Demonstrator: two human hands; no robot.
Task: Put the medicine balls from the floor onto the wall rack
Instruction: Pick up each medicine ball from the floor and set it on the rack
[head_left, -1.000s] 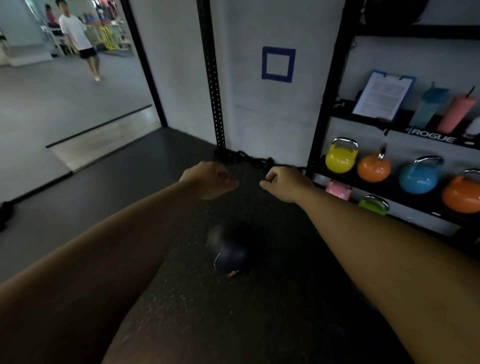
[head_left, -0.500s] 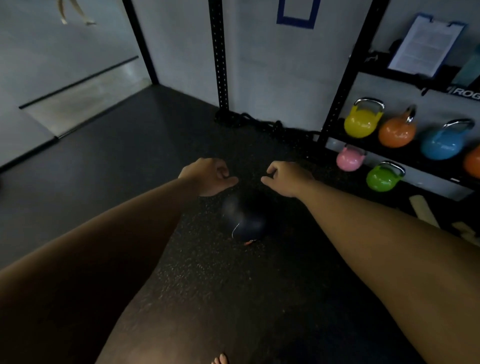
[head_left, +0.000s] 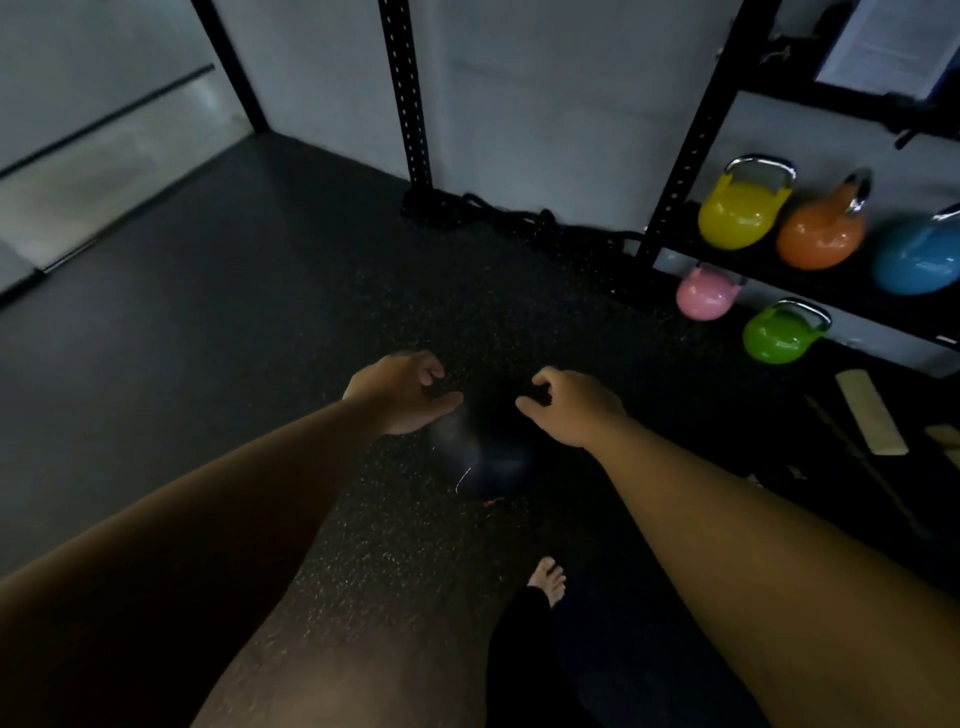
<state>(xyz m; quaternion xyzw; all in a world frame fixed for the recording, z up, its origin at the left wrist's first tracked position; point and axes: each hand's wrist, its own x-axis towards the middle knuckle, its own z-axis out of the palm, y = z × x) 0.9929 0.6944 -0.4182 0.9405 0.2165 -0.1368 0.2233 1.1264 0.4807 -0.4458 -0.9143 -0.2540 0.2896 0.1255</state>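
A person's 2 bare hands reach down over a dark medicine ball (head_left: 488, 462) lying on the speckled black rubber floor (head_left: 260, 332) of a dim gym. The left hand (head_left: 402, 392) and the right hand (head_left: 574, 405) hang just above the ball's far edge, one to each side, fingers loosely curled and half open, gripping nothing; whether either touches the ball is hard to tell in the low light. The ball sits between and just below the hands, its surface blurred. Nearer the person than the hands, a bare foot (head_left: 548, 579) stands on the floor. Beyond the right hand and further right, a black wall rack (head_left: 675, 171) holds a yellow kettlebell (head_left: 740, 213), an orange kettlebell (head_left: 823, 234) and a blue kettlebell (head_left: 917, 262) on 1 shelf, with a pink kettlebell (head_left: 706, 296) and a green kettlebell (head_left: 779, 335) lower down. Straight beyond the hands, a coiled black rope (head_left: 498, 215) lies at the foot of a perforated black upright (head_left: 410, 98) against the pale wall. Pale wooden boards (head_left: 872, 413) lie on the floor to the right of the right hand.
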